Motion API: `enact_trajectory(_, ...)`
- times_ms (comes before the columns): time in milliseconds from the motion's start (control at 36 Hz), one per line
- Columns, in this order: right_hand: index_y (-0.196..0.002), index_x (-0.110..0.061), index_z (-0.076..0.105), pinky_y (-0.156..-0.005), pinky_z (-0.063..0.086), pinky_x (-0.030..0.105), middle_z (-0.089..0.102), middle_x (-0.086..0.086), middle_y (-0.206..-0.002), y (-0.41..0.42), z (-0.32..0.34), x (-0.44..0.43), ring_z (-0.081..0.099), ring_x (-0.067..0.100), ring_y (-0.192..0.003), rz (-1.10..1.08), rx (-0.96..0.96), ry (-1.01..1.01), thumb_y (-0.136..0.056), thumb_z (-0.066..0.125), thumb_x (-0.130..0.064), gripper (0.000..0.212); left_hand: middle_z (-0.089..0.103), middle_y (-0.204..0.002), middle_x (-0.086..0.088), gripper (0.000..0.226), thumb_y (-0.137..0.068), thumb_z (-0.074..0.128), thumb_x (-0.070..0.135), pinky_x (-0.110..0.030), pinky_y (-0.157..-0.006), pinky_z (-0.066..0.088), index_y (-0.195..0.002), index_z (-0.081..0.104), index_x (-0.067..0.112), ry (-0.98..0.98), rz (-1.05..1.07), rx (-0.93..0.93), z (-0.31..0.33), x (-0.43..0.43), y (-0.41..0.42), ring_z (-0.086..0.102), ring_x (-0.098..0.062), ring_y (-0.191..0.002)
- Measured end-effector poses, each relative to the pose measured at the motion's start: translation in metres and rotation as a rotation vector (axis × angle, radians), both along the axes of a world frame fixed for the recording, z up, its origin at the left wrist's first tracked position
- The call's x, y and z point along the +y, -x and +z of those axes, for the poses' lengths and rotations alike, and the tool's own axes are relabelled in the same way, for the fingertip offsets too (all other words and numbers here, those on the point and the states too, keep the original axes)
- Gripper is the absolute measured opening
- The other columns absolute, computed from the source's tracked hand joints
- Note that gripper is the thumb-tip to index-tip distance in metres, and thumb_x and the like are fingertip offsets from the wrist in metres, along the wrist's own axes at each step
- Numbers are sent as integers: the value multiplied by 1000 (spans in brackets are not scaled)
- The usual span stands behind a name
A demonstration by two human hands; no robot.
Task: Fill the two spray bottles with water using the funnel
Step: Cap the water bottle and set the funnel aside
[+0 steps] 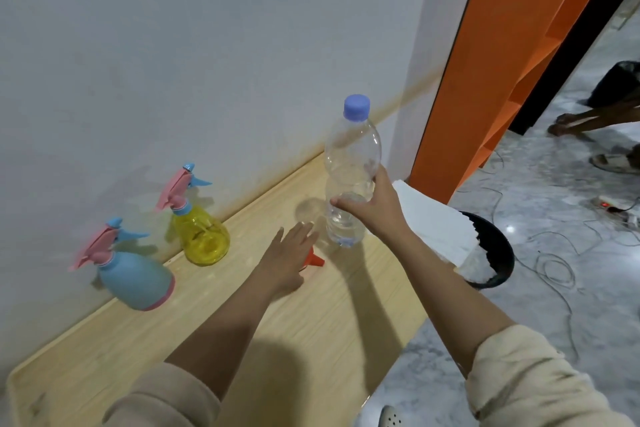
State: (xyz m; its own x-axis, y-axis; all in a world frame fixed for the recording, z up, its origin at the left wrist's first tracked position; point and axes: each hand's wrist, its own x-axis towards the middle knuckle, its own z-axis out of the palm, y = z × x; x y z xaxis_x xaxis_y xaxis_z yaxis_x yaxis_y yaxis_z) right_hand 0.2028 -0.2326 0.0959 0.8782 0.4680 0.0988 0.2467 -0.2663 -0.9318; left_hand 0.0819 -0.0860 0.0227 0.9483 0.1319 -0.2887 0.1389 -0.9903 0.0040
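A blue spray bottle (pixel 136 279) and a yellow spray bottle (pixel 204 237), both with pink and blue trigger heads, stand by the wall on the wooden table (pixel 329 322). My right hand (pixel 370 208) is wrapped around a clear water bottle (pixel 351 163) with a purple cap, standing upright with a little water at the bottom. My left hand (pixel 289 255) lies flat with fingers spread over the orange funnel (pixel 315 260), hiding most of it; only the spout shows.
A stack of white paper (pixel 436 222) lies at the table's far right corner. Beyond the edge sit a black bin (pixel 498 253), loose cables (pixel 554 253) and a power strip on the marble floor. An orange door frame (pixel 485 62) stands behind. Another person's feet show far right.
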Motion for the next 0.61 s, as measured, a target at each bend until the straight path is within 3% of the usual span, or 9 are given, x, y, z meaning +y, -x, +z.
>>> enact_trajectory(83,-128,-18,43,-93,44,30,54,0,-125,-4,-7,6,52,17,-115,-30,-12,30,-62,85,-38,81,1,-159,-5,88,-81,65,10,-42,-118,7,-149,8,15,-107,-62,-9,-9,4,-1,1,-22,-147)
enact_trajectory(167,-134,-15,39,-94,37,23,50,2,-134,-5,-8,10,47,15,-121,-51,-22,25,-65,83,-38,85,10,-157,-9,82,-82,63,6,-37,-118,8,-148,14,10,-131,-100,-38,-15,11,-3,11,-25,-145)
enact_trajectory(250,-130,-15,43,-90,35,20,54,-1,-127,-5,-7,12,48,13,-115,-87,-47,19,-64,84,-36,80,28,-147,-8,63,-85,60,7,-32,-113,17,-140,31,9,-104,-129,-104,-14,15,-6,27,-25,-136)
enact_trajectory(306,-123,-16,48,-86,37,21,56,-4,-116,-3,-7,14,51,12,-108,-126,-52,14,-62,85,-36,75,37,-136,-5,51,-83,60,7,-27,-101,30,-131,41,9,-28,-93,-148,-15,18,-6,36,-24,-128)
enact_trajectory(389,-113,-14,52,-80,39,21,57,-7,-101,-2,-6,16,52,11,-95,-150,-65,16,-58,87,-35,68,43,-123,-1,50,-77,65,12,-27,-84,42,-123,47,11,128,65,-220,-13,23,-5,41,-19,-118)
enact_trajectory(611,-103,-21,55,-81,48,34,62,-8,-99,-17,-2,38,57,13,-96,-87,-87,41,-54,87,-41,62,44,-112,5,66,-60,77,27,-35,-82,50,-118,48,16,461,634,-484,-7,45,-8,49,-19,-105)
